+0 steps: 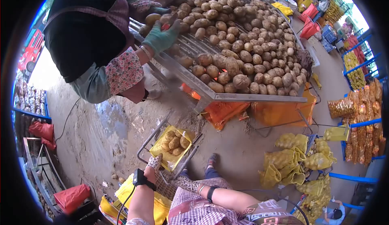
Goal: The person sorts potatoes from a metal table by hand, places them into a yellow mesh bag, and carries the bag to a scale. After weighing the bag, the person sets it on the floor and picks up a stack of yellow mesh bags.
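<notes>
Pinching the near edge of the yellow bag (pixel 163 149), the left hand (pixel 155 162) holds tight, and the right hand (pixel 184 182) sits just beside the bag; I cannot tell its grip.

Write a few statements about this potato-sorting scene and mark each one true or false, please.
1. The left hand is at the rim of the yellow bag. True.
2. The yellow bag is empty. False: it holds several potatoes.
3. A co-worker's green-gloved hand reaches onto the sorting table. True.
4. The bags under the table are blue. False: the hanging bags are orange.
</notes>
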`<state>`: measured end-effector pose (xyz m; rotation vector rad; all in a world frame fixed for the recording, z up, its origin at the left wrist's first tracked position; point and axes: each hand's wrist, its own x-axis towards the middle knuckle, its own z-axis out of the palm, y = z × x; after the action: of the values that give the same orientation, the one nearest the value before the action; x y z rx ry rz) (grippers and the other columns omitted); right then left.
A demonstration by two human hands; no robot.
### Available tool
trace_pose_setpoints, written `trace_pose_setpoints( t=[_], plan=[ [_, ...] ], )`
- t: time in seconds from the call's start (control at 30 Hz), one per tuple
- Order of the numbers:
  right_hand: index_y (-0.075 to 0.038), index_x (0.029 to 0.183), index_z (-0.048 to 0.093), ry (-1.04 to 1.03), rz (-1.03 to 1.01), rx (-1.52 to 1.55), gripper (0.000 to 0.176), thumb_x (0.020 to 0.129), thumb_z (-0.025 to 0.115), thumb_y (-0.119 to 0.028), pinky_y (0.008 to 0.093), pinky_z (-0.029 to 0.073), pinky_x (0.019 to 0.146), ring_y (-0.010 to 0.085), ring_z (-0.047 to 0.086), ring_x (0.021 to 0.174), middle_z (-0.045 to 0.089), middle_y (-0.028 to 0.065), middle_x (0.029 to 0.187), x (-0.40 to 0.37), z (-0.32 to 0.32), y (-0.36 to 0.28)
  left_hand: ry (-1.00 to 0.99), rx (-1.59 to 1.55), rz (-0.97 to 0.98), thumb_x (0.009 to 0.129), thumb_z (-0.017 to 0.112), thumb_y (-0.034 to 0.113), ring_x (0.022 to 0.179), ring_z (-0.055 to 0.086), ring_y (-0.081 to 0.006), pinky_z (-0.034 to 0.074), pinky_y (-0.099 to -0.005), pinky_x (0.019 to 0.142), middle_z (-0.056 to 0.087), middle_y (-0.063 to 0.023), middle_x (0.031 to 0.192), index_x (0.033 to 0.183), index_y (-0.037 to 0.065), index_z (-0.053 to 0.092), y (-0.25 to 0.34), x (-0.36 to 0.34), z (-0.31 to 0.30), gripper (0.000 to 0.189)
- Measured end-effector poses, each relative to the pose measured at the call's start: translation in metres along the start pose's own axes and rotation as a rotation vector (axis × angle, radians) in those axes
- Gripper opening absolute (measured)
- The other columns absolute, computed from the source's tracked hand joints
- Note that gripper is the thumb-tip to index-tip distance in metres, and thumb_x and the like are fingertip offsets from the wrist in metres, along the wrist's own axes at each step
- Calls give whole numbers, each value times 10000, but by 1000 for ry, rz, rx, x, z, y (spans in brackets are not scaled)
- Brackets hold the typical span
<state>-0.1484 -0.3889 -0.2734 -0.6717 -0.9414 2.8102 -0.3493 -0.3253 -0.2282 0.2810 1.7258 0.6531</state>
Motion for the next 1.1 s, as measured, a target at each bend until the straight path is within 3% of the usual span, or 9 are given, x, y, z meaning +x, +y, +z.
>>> trace_pose_setpoints(
  t=[0.03,0.43,0.57,0.67,0.9,0.97,1.03,1.07,1.1],
  plan=[
    [-51,1346,490,79,-29,-378,353,996,492,-100,276,475,940,161,536,1158,577,73,1246,-14,19,-49,-98,-101,19,908,641,312,743,670,-248,537,-383,597,684,-80,913,1136,26,619,4,-3,-2,367],
    [-22,1260,567,457,-373,-385,348,963,574,-204,314,482,933,192,601,1081,642,96,1158,16,57,-13,-266,-93,68,933,629,269,922,641,-227,536,-374,798,665,-63,1088,1244,58,568,38,-14,-11,381],
    [-77,834,651,561,-234,-315,263,988,523,-248,290,474,667,110,603,737,651,24,759,36,49,7,-271,110,125,918,647,302,827,640,-185,525,-342,712,677,-51,988,1209,48,578,25,-4,-16,392],
    [-41,1052,664,935,-50,-264,380,951,522,-379,425,512,772,335,665,906,694,191,956,28,78,-38,-288,73,37,925,636,290,884,636,-203,517,-352,773,674,-66,1031,1188,46,606,35,-13,-6,360],
    [-55,904,688,1304,301,-693,398,902,542,-424,460,519,711,349,682,805,704,176,856,18,71,-19,-202,-395,94,948,591,328,755,646,-202,517,-347,606,678,-68,923,1143,54,598,33,-23,9,336],
    [-71,940,688,1125,411,-640,405,913,515,-437,455,525,703,356,679,778,700,185,859,-16,56,20,-337,-158,172,967,545,363,744,629,-180,520,-323,634,669,-52,895,1108,58,618,55,-13,-27,344],
    [-102,996,696,696,275,-1542,349,971,476,-371,410,515,621,264,681,683,689,125,746,-47,60,-3,-369,306,438,975,511,394,770,634,-202,501,-345,666,683,-80,924,1106,2,624,57,-13,-29,429],
    [-66,1019,688,841,85,-649,368,974,507,-384,378,500,610,188,658,716,676,79,742,-69,76,-28,-351,205,505,979,498,382,819,639,-217,496,-356,719,684,-98,947,1094,-23,626,36,0,-22,441],
    [-33,1067,687,785,358,-318,606,936,450,-575,448,517,741,352,679,870,706,199,931,-85,88,-57,-389,169,231,984,485,380,889,639,-207,494,-345,770,684,-100,976,1122,-21,621,32,5,-19,445]
  ],
)
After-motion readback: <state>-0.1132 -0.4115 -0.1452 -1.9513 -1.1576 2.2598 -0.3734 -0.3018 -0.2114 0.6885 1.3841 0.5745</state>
